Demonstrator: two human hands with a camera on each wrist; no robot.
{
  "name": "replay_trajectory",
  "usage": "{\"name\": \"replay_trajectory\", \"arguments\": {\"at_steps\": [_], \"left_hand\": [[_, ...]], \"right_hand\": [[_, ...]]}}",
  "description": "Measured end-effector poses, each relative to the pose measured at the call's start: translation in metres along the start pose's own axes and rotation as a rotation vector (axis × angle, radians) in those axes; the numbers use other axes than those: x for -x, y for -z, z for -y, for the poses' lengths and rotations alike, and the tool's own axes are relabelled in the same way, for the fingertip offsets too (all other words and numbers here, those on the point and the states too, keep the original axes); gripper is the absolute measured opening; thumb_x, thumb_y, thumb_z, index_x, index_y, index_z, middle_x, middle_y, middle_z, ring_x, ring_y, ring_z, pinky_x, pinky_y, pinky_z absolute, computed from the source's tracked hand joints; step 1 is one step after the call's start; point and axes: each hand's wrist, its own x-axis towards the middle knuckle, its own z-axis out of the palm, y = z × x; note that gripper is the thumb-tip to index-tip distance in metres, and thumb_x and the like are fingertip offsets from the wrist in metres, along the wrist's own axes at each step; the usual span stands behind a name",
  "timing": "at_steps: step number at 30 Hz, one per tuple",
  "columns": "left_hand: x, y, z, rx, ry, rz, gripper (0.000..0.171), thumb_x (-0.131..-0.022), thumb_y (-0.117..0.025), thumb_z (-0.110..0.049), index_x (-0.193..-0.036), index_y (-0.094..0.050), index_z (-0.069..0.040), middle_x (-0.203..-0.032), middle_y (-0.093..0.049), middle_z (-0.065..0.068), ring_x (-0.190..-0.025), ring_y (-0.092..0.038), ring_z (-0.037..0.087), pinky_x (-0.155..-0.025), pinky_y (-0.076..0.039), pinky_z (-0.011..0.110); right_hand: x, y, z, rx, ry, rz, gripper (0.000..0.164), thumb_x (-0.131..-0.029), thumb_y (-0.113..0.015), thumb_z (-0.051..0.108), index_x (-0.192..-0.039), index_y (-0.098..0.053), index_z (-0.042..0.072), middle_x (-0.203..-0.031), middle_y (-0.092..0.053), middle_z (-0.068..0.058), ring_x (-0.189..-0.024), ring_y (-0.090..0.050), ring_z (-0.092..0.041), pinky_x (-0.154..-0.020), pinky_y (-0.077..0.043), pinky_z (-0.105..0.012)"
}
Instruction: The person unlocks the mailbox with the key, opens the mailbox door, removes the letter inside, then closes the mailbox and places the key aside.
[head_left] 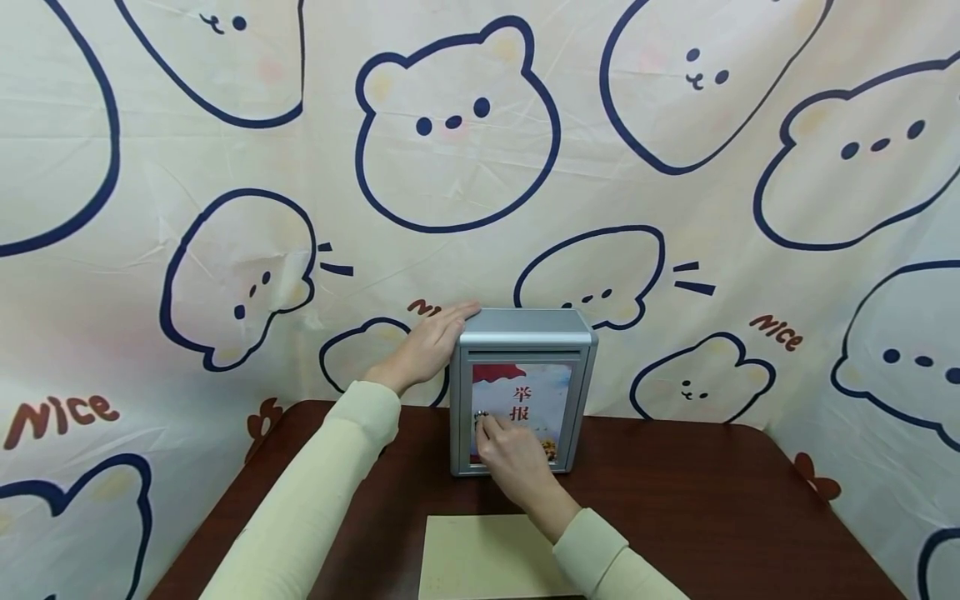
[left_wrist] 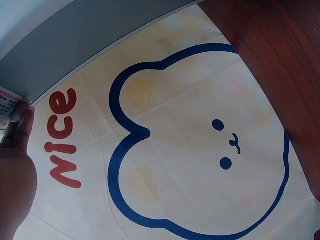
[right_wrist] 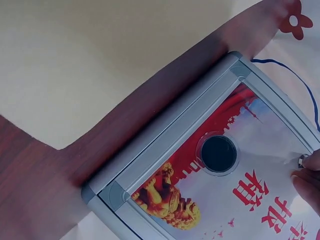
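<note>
A grey metal report box (head_left: 525, 325) stands upright on the table, its front panel printed with red Chinese characters. My left hand (head_left: 427, 350) rests against the box's upper left edge, fingers extended; in the left wrist view part of this hand (left_wrist: 17, 165) shows at the far left. At the left side of the front panel, my right hand (head_left: 517, 458) pinches a small silvery metal piece (right_wrist: 302, 159) between thumb and finger. The fingertips partly hide that piece, and I cannot tell its exact kind. A round dark hole (right_wrist: 219, 153) shows in the panel in the right wrist view.
A pale yellow sheet (head_left: 480, 558) lies on the dark brown table (head_left: 675, 500) in front of the box, partly under the right forearm. Behind the box hangs a cream cloth (head_left: 450, 183) with cartoon bear outlines. A white label (left_wrist: 7, 107) is by the left fingers.
</note>
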Motion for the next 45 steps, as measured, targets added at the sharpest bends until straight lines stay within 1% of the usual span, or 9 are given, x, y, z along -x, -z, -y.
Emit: {"name": "replay_trajectory", "arguments": {"at_steps": [3, 13, 19, 26, 31, 33, 41, 45], "left_hand": [[0.000, 0.000, 0.000, -0.001, 0.000, -0.001, 0.053, -0.111, -0.025, -0.032, -0.156, -0.045, -0.013, -0.162, -0.040, -0.004, -0.151, -0.033, 0.017, -0.124, -0.025, 0.043], [0.000, 0.001, 0.000, -0.005, -0.001, -0.001, 0.054, -0.111, -0.024, -0.033, -0.156, -0.045, -0.014, -0.162, -0.040, -0.003, -0.151, -0.033, 0.017, -0.124, -0.025, 0.044], [0.000, -0.002, 0.001, -0.001, -0.007, -0.003, 0.054, -0.111, -0.023, -0.032, -0.156, -0.044, -0.013, -0.162, -0.040, -0.002, -0.151, -0.033, 0.018, -0.124, -0.025, 0.044], [0.000, -0.002, 0.002, -0.003, -0.003, 0.000, 0.053, -0.111, -0.023, -0.032, -0.156, -0.044, -0.013, -0.162, -0.040, -0.004, -0.151, -0.033, 0.016, -0.124, -0.026, 0.042], [-0.001, 0.000, 0.001, 0.005, -0.015, -0.010, 0.054, -0.111, -0.024, -0.032, -0.156, -0.044, -0.011, -0.162, -0.040, 0.001, -0.151, -0.033, 0.017, -0.124, -0.026, 0.043], [-0.001, 0.000, 0.001, 0.006, -0.016, -0.010, 0.054, -0.111, -0.023, -0.032, -0.156, -0.044, -0.011, -0.163, -0.040, 0.002, -0.151, -0.033, 0.017, -0.124, -0.025, 0.043], [0.000, 0.000, -0.001, 0.007, 0.003, 0.005, 0.054, -0.111, -0.024, -0.033, -0.157, -0.043, -0.013, -0.163, -0.038, -0.002, -0.152, -0.032, 0.017, -0.124, -0.025, 0.043], [0.000, 0.000, 0.000, 0.003, 0.002, -0.001, 0.054, -0.111, -0.023, -0.033, -0.157, -0.044, -0.013, -0.163, -0.039, -0.002, -0.152, -0.032, 0.017, -0.124, -0.025, 0.044]], "right_hand": [[0.000, -0.001, 0.000, -0.002, 0.005, -0.004, 0.019, -0.086, -0.081, 0.005, -0.106, -0.081, 0.005, -0.092, -0.072, -0.007, -0.076, -0.069, -0.016, -0.062, -0.060, -0.025], [-0.001, 0.000, 0.000, -0.038, -0.020, -0.029, 0.018, -0.085, -0.081, 0.002, -0.103, -0.081, 0.004, -0.092, -0.072, -0.007, -0.079, -0.070, -0.016, -0.063, -0.060, -0.025], [0.001, 0.001, 0.001, -0.038, -0.043, -0.004, 0.018, -0.086, -0.079, 0.001, -0.104, -0.081, 0.003, -0.092, -0.072, -0.008, -0.078, -0.070, -0.017, -0.060, -0.059, -0.025], [0.006, 0.011, 0.004, -0.064, -0.060, 0.028, 0.026, -0.084, -0.082, 0.003, -0.110, -0.080, 0.004, -0.094, -0.073, -0.007, -0.077, -0.070, -0.016, -0.059, -0.059, -0.024], [0.009, 0.020, 0.003, -0.085, -0.055, 0.025, 0.028, -0.085, -0.082, 0.004, -0.113, -0.079, 0.006, -0.094, -0.074, -0.006, -0.077, -0.070, -0.015, -0.060, -0.058, -0.024], [0.010, 0.022, 0.002, -0.096, -0.055, 0.018, 0.028, -0.084, -0.082, 0.003, -0.111, -0.080, 0.006, -0.092, -0.073, -0.006, -0.076, -0.069, -0.015, -0.060, -0.058, -0.024], [0.020, 0.031, -0.002, -0.136, -0.043, 0.011, 0.024, -0.083, -0.079, -0.004, -0.106, -0.079, 0.002, -0.088, -0.071, -0.007, -0.075, -0.068, -0.016, -0.061, -0.058, -0.024], [0.026, 0.038, -0.006, -0.191, -0.052, 0.002, 0.021, -0.084, -0.076, -0.006, -0.103, -0.079, 0.002, -0.089, -0.072, -0.007, -0.074, -0.068, -0.015, -0.059, -0.058, -0.024]]}}
